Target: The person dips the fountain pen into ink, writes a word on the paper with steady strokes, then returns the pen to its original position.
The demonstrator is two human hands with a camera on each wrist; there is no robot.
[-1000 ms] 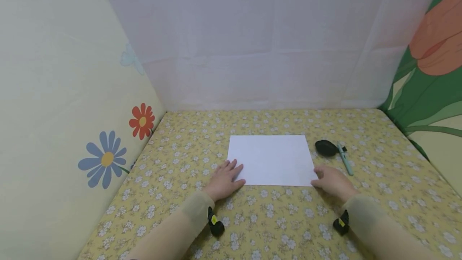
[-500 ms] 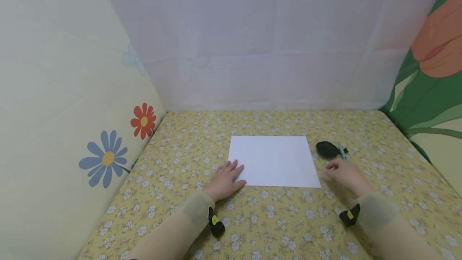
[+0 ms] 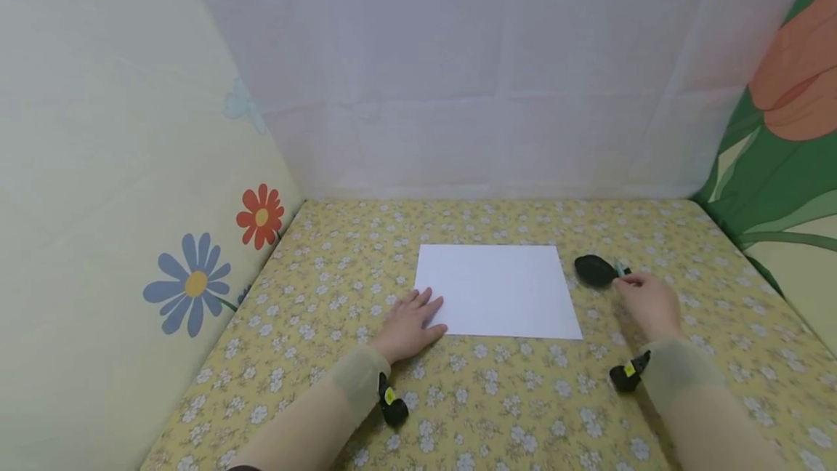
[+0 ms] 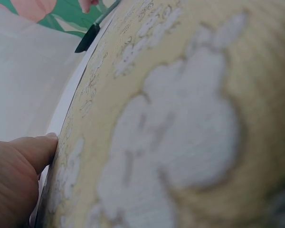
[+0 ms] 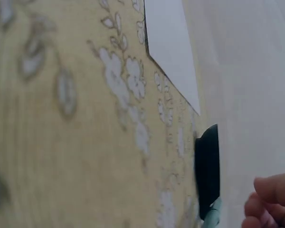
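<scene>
A white sheet of paper (image 3: 500, 293) lies flat on the cloth. Spread fingers of my left hand (image 3: 407, 325) rest on its near left corner; in the left wrist view the thumb (image 4: 38, 149) lies along the edge. Beyond the sheet's right side, my right hand (image 3: 650, 304) hangs over a light green pen (image 3: 620, 267), covering most of it in the head view. The right wrist view shows loosely curled fingers (image 5: 274, 192) apart from the pen (image 5: 213, 214), with nothing between them. The pen's end overlaps a black oval object (image 3: 593, 270).
A yellow floral cloth (image 3: 497, 413) covers the table. A white sheet hangs at the back (image 3: 418, 93), with a flower-printed panel on the left (image 3: 131, 129) and a tulip-printed one on the right (image 3: 791, 166). Each wrist carries a small black camera.
My right hand has let go of the paper's near right corner and moved right and away from me, to over the pen. The left hand stays in place.
</scene>
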